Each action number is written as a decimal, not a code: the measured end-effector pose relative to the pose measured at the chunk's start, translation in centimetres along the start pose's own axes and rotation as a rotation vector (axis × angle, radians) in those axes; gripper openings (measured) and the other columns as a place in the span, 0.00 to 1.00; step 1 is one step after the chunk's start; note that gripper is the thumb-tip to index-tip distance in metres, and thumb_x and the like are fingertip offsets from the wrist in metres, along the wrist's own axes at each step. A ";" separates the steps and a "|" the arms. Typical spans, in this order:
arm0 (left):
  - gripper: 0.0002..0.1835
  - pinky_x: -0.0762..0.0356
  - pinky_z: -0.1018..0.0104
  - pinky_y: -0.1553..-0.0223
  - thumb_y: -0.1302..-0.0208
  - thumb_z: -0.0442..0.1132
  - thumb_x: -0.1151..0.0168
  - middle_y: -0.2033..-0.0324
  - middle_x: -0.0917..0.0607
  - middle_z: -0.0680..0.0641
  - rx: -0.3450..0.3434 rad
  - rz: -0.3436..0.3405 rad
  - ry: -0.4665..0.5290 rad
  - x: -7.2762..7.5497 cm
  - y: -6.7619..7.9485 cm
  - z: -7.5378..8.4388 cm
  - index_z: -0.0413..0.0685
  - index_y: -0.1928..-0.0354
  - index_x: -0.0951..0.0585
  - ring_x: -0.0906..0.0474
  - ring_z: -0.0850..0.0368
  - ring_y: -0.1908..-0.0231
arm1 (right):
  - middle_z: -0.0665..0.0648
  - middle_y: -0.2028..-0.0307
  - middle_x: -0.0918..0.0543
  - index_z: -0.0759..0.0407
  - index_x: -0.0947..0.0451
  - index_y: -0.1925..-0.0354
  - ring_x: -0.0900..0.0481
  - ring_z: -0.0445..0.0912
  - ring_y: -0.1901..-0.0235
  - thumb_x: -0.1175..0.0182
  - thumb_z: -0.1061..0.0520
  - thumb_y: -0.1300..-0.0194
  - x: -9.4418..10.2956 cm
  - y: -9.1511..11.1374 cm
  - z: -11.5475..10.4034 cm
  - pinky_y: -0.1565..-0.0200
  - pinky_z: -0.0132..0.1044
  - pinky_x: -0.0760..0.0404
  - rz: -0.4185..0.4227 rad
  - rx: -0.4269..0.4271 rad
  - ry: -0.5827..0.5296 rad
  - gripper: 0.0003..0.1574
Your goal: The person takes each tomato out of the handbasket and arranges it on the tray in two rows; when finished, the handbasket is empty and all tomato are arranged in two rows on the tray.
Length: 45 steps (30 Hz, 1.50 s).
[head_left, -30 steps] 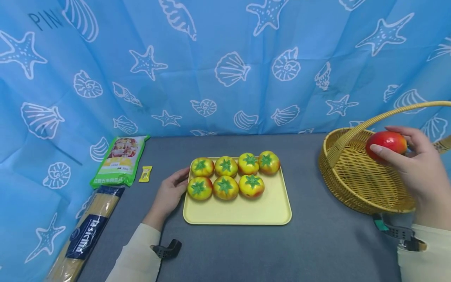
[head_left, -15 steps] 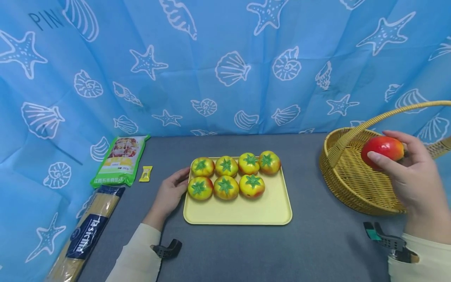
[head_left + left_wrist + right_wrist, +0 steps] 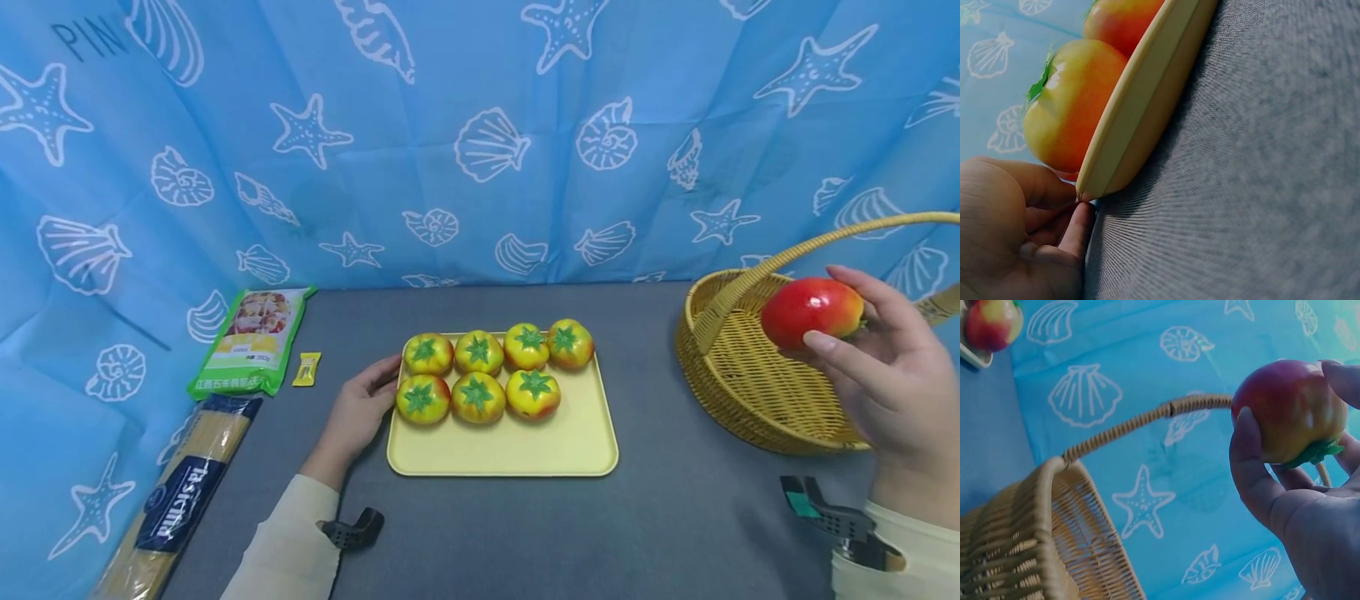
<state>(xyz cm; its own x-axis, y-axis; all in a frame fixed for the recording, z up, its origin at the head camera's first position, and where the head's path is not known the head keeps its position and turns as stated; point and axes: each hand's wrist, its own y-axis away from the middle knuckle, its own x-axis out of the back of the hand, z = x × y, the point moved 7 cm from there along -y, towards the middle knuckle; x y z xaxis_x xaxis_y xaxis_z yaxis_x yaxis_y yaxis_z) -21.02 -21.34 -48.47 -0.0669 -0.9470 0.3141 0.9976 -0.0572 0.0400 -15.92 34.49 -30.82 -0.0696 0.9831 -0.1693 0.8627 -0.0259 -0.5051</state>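
In the head view my right hand (image 3: 892, 367) holds a shiny red tomato (image 3: 810, 313) over the wicker basket (image 3: 780, 392). The right wrist view shows thumb and fingers curled round this tomato (image 3: 1288, 412), its green leafy top tilted down toward the palm. My left hand (image 3: 360, 408) is at the left edge of the pale yellow tray (image 3: 502, 454). Seen from the left wrist, finger and thumb pinch the tray's rim (image 3: 1141, 100), close beside a tomato (image 3: 1075, 106). Several yellow-red tomatoes (image 3: 477, 397) sit on the tray in two rows, green tops up.
The basket's tall handle (image 3: 795, 250) arches over it on the right. At the left lie a green food bag (image 3: 251, 342), a small yellow packet (image 3: 307, 369) and a long pack of dry noodles (image 3: 180, 500). A blue shell-patterned cloth (image 3: 442, 150) hangs behind the grey table.
My right hand has shifted slightly left with the tomato, dipping and then rising a little over the basket. The left hand and the tray have stayed in place.
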 end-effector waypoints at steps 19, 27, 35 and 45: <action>0.28 0.24 0.57 0.30 0.17 0.31 0.43 0.25 0.25 0.41 0.001 -0.006 0.001 0.0 0.1 0.2 0.40 0.20 0.29 0.28 0.47 0.27 | 0.66 0.35 0.27 0.75 0.30 0.27 0.22 0.53 0.42 0.37 0.91 0.47 -8.2 0.4 1.6 0.47 0.31 0.13 -0.237 -0.028 0.214 0.50; 0.28 0.24 0.55 0.30 0.18 0.31 0.43 0.25 0.26 0.41 0.007 -0.010 0.004 0.1 0.1 0.0 0.40 0.20 0.29 0.27 0.47 0.28 | 0.62 0.34 0.30 0.69 0.32 0.25 0.24 0.51 0.39 0.33 0.86 0.42 -10.2 0.6 3.6 0.47 0.29 0.14 -0.223 -0.062 0.374 0.50; 0.28 0.24 0.56 0.30 0.18 0.30 0.43 0.25 0.25 0.39 -0.002 -0.005 0.012 0.0 0.0 0.3 0.39 0.20 0.28 0.28 0.45 0.28 | 0.58 0.37 0.26 0.66 0.27 0.28 0.22 0.49 0.45 0.29 0.81 0.39 -11.5 1.1 5.5 0.53 0.27 0.13 -0.219 -0.105 0.482 0.44; 0.27 0.24 0.55 0.29 0.18 0.31 0.43 0.26 0.25 0.39 0.001 -0.002 -0.001 0.1 0.1 0.3 0.39 0.20 0.28 0.28 0.45 0.27 | 0.57 0.38 0.25 0.59 0.23 0.29 0.24 0.51 0.44 0.21 0.63 0.33 -12.6 1.8 9.0 0.56 0.28 0.13 -0.240 -0.238 0.594 0.38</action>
<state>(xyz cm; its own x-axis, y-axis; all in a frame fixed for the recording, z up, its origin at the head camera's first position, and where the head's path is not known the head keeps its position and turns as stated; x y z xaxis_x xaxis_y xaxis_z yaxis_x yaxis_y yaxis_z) -20.97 -21.35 -48.13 -0.0685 -0.9467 0.3148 0.9974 -0.0585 0.0410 -18.03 20.45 -37.24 -0.0449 0.8909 0.4520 0.9490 0.1794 -0.2593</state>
